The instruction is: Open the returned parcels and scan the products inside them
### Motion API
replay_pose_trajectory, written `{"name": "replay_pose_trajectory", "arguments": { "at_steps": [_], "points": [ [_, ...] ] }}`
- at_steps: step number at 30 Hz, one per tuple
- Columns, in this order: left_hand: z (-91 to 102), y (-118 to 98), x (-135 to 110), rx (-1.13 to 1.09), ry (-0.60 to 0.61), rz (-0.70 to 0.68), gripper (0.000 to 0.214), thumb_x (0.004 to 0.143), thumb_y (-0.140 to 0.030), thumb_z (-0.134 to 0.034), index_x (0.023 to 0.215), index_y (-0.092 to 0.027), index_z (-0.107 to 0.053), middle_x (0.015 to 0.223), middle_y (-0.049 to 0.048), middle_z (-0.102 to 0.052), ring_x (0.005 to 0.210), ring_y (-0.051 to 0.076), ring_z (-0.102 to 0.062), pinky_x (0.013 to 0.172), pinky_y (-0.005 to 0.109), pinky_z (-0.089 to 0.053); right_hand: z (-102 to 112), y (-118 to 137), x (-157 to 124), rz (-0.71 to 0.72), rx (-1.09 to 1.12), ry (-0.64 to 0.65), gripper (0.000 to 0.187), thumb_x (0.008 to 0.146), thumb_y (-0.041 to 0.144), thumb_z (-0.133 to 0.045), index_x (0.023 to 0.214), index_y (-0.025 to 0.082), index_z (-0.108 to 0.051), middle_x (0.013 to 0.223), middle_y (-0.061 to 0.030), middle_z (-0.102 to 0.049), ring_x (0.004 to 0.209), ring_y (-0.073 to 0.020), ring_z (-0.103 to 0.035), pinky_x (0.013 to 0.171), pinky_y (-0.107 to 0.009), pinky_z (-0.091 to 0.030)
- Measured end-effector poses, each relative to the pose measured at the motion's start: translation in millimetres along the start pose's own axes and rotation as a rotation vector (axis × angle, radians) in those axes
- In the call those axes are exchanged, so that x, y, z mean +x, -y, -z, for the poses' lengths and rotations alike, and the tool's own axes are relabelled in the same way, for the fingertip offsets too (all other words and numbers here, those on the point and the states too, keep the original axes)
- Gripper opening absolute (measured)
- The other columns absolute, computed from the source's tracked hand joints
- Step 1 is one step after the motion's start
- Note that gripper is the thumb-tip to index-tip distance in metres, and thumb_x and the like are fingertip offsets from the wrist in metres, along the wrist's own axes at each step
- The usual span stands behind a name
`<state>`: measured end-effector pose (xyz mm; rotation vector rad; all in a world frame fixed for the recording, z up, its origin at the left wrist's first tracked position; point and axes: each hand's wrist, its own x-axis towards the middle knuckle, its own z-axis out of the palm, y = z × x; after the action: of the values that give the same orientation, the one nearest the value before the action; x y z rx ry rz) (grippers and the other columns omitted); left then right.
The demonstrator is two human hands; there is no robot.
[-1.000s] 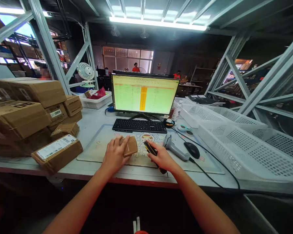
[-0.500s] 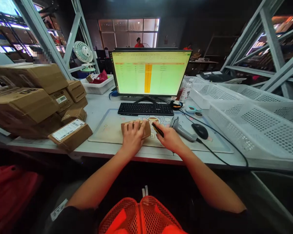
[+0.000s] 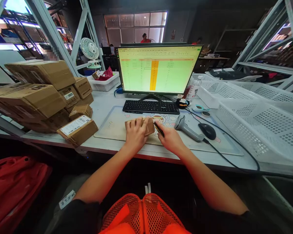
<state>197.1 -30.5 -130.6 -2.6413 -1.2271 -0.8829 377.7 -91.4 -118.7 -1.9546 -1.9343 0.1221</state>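
A small brown cardboard box lies on the pale printed desk mat. My left hand grips it from above, with the fingers over its top and far edge. My right hand is closed around a dark utility knife, whose front end is at the box's right end; whether the blade touches the cardboard I cannot tell. Just right of my right hand rests a grey barcode scanner. Beyond the box is a black keyboard.
Stacked cardboard boxes fill the desk's left side, a labelled box nearest. A monitor stands behind the keyboard. To the right are a black mouse, a trailing cable and white plastic baskets. A fan stands behind.
The whole view has shifted, so the desk items appear slightly further right. My left hand stays on the box, and the knife in my right hand is now nearer the box's right end.
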Motion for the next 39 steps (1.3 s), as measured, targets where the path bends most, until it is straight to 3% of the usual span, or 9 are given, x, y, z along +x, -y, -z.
{"name": "replay_pose_trajectory", "arguments": {
  "at_steps": [9, 14, 16, 19, 24, 31, 39],
  "points": [
    [-1.5, 1.8, -3.4, 0.079, -0.029, -0.014, 0.077, 0.087, -0.027, -0.070, 0.159, -0.021, -0.043, 0.144, 0.0181, -0.052, 0.124, 0.040, -0.045, 0.103, 0.056, -0.039, -1.6, 3.1, -9.8, 0.034, -0.035, 0.037, 0.070, 0.092, 0.016, -0.051, 0.161, 0.022, -0.043, 0.121, -0.0144, -0.075, 0.102, -0.0323, -0.073, 0.088, -0.041, -0.057],
    [0.0, 5.8, -4.7, 0.010, -0.030, 0.003, 0.076, 0.086, -0.025, -0.071, 0.158, -0.025, -0.046, 0.144, 0.0169, -0.052, 0.126, 0.040, -0.046, 0.107, 0.056, -0.038, -2.8, 3.4, -21.3, 0.001, -0.051, 0.099, 0.068, 0.092, 0.016, -0.052, 0.159, 0.021, -0.046, 0.118, -0.0150, -0.076, 0.101, -0.0344, -0.074, 0.087, -0.045, -0.059],
    [2.5, 17.2, -6.1, -0.094, -0.051, 0.048, 0.077, 0.085, -0.030, -0.075, 0.156, -0.026, -0.047, 0.143, 0.0166, -0.051, 0.127, 0.039, -0.046, 0.109, 0.056, -0.039, 6.1, -1.5, -23.9, 0.061, 0.035, 0.092, 0.067, 0.091, 0.016, -0.054, 0.158, 0.023, -0.049, 0.127, -0.0122, -0.073, 0.110, -0.0329, -0.072, 0.095, -0.044, -0.058],
    [6.2, 42.9, -11.4, -0.421, -0.088, 0.066, 0.087, 0.080, -0.046, -0.084, 0.156, -0.027, -0.045, 0.142, 0.0137, -0.047, 0.132, 0.035, -0.047, 0.115, 0.050, -0.041, 30.1, -11.1, -21.7, 0.226, 0.153, 0.022, 0.064, 0.093, 0.020, -0.054, 0.157, 0.026, -0.050, 0.142, -0.0059, -0.065, 0.124, -0.0281, -0.067, 0.105, -0.040, -0.054],
    [4.0, 70.5, -23.7, -0.900, 0.030, 0.020, 0.095, 0.077, -0.061, -0.083, 0.157, -0.029, -0.043, 0.145, 0.0112, -0.045, 0.138, 0.031, -0.047, 0.120, 0.046, -0.039, 63.9, -10.9, -3.6, 0.417, 0.109, 0.060, 0.059, 0.097, 0.025, -0.055, 0.155, 0.032, -0.052, 0.141, -0.0024, -0.066, 0.119, -0.0265, -0.070, 0.100, -0.038, -0.056],
    [-4.9, 71.0, -25.5, -1.060, 0.150, 0.064, 0.098, 0.074, -0.063, -0.086, 0.156, -0.027, -0.046, 0.143, 0.0120, -0.048, 0.137, 0.032, -0.048, 0.121, 0.048, -0.039, 63.8, 4.0, 13.6, 0.523, 0.027, 0.131, 0.061, 0.093, 0.026, -0.065, 0.153, 0.036, -0.055, 0.125, -0.0026, -0.075, 0.108, -0.0234, -0.072, 0.094, -0.032, -0.055],
    [-11.2, 81.0, -27.0, -1.133, 0.175, 0.070, 0.100, 0.069, -0.060, -0.090, 0.154, -0.026, -0.049, 0.145, 0.0120, -0.048, 0.141, 0.034, -0.046, 0.122, 0.047, -0.039, 55.9, 2.9, 10.6, 0.477, -0.143, 0.257, 0.065, 0.094, 0.020, -0.054, 0.156, 0.038, -0.050, 0.107, -0.0020, -0.079, 0.083, -0.0211, -0.071, 0.071, -0.029, -0.048]
  ]
}}
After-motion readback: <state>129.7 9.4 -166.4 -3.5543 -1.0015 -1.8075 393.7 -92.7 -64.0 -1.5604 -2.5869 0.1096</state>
